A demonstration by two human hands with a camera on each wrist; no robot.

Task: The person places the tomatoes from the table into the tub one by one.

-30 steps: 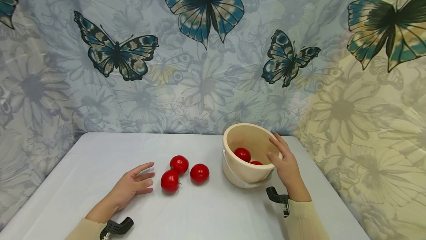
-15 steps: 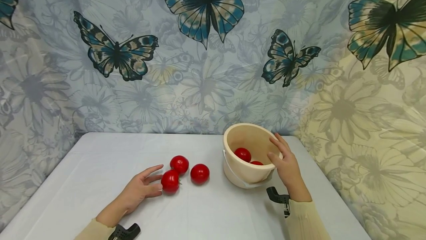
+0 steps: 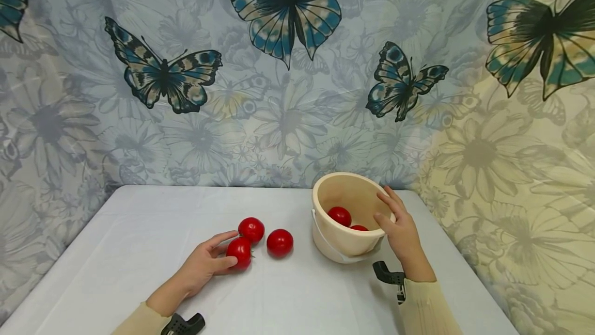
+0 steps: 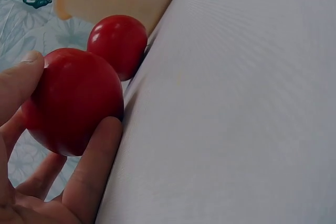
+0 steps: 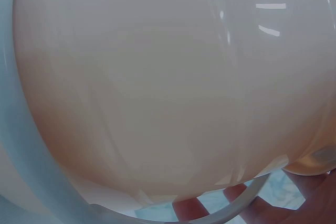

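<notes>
My left hand grips a red tomato, the nearest of three on the table. In the left wrist view its thumb and fingers lie round this tomato's sides. Another tomato sits right behind it, and a third tomato is a little to the right. At the right, my right hand holds a cream bucket by its rim. Two tomatoes show inside. In the right wrist view the bucket wall fills most of the picture, with fingers at its lower edge.
A white cloth covers the table. The bucket's thin white handle hangs down its front. Behind the table hangs a flowered cloth with large butterflies.
My left hand has moved right to the nearest tomato and closed its thumb and fingers round it. The right hand and the bucket have stayed in place.
</notes>
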